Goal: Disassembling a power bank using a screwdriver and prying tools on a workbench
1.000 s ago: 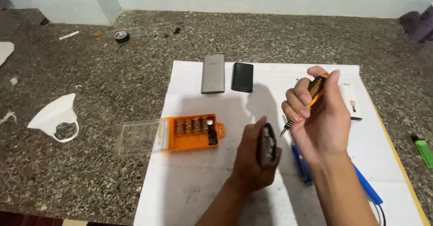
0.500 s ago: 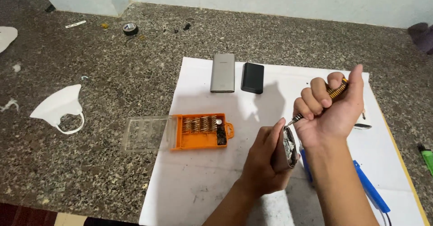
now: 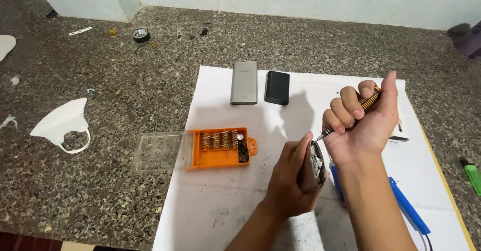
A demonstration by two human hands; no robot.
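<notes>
Worktop [image 3: 125, 80]: orange bit case [image 3: 220, 147], lid open, left of centre on white sheet [image 3: 220, 206]. Lower centre: left hand [image 3: 290, 183], fingers clenched around small grimy device [image 3: 315, 164] held on edge. Right of centre: right hand [image 3: 361, 120] fisted on screwdriver [image 3: 350, 113], tip touching the device's top.

Screwdriver [image 3: 350, 114] shaft mostly hidden in right hand [image 3: 363, 123]; blue tool [image 3: 408, 212] cut off at bottom edge.
</notes>
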